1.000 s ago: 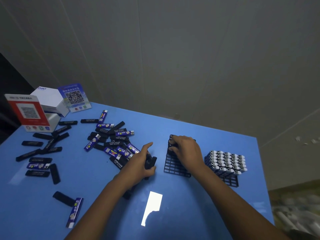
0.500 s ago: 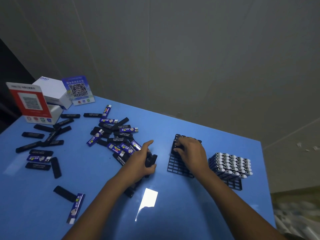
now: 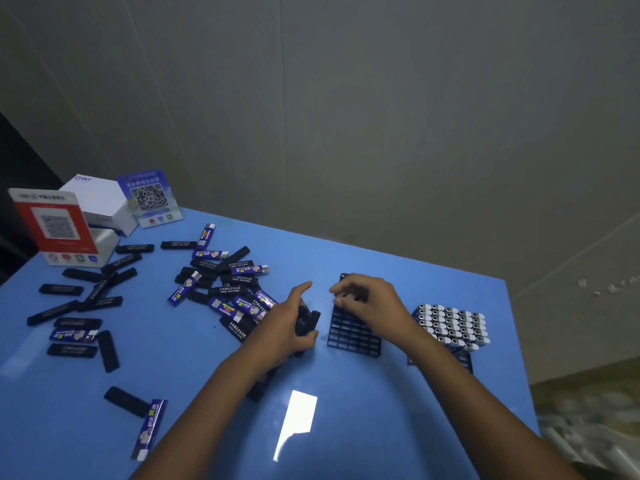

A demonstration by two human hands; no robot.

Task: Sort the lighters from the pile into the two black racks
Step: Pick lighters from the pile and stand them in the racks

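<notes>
Both hands (image 3: 332, 317) work mid-table (image 3: 346, 427), near rack (image 3: 349, 337).

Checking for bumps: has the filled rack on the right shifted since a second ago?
No. The filled rack sits the same gap right of the emptier rack.

Upper left of the frame: white box (image 3: 95, 199) reads "CHNT", QR codes on the blue sign (image 3: 149, 197) and red sign (image 3: 55, 225); lighter print too small to read
</notes>
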